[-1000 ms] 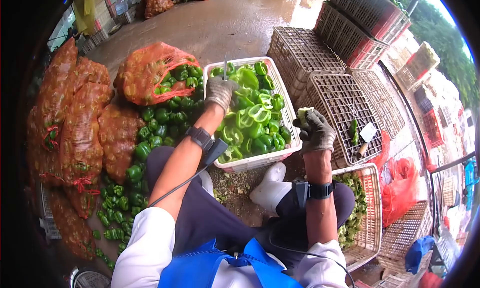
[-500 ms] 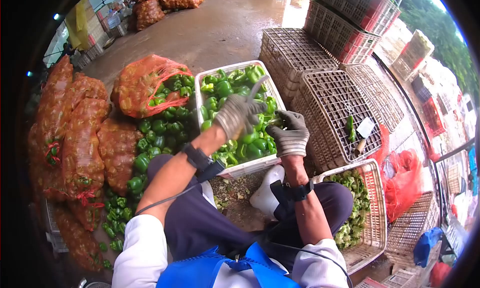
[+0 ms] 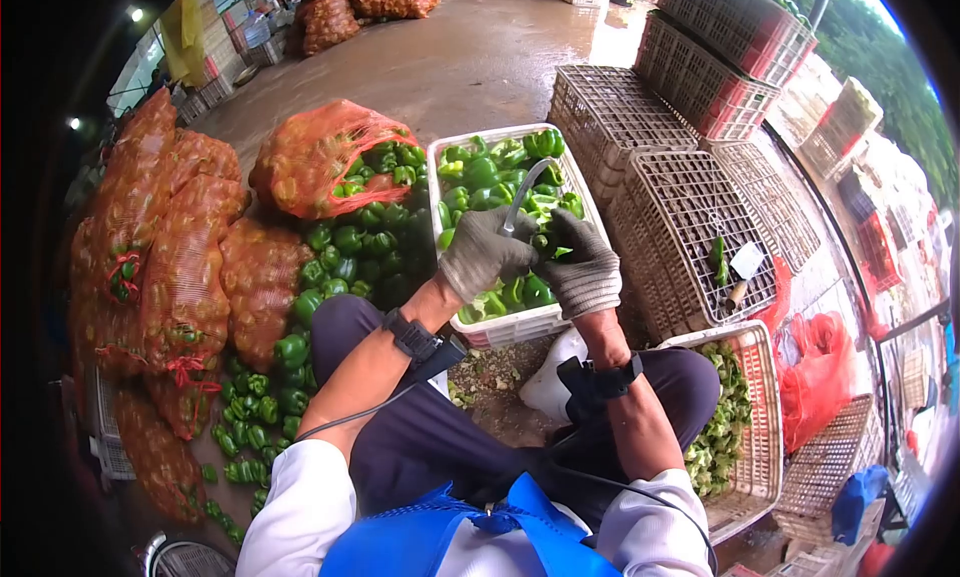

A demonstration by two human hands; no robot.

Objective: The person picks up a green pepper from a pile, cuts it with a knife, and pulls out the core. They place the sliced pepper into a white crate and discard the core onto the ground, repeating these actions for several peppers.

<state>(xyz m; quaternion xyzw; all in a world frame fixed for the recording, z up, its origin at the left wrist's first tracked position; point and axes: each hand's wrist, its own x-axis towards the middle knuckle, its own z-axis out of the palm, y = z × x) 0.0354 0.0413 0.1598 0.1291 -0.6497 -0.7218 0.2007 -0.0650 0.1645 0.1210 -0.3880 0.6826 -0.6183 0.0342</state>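
My left hand [image 3: 484, 252], in a grey glove, is closed on a curved metal blade [image 3: 520, 195] that points up and away. Close beside it, my gloved right hand [image 3: 582, 269] has its fingers curled; what they hold is too small and hidden to name. Both hands are over the near part of a white crate [image 3: 510, 329] filled with green peppers [image 3: 482, 174], some of them cut open.
Loose green peppers [image 3: 292, 351] lie left of the crate, beside red net sacks [image 3: 185, 267] and an open net bag [image 3: 300, 162]. On the right stand stacked crates [image 3: 650, 242], a crate of green scraps [image 3: 722, 407] and a red bag [image 3: 815, 372].
My left hand has come down and nearer my right hand, its blade now more upright. The view has shifted, so the crate and sacks appear further right.
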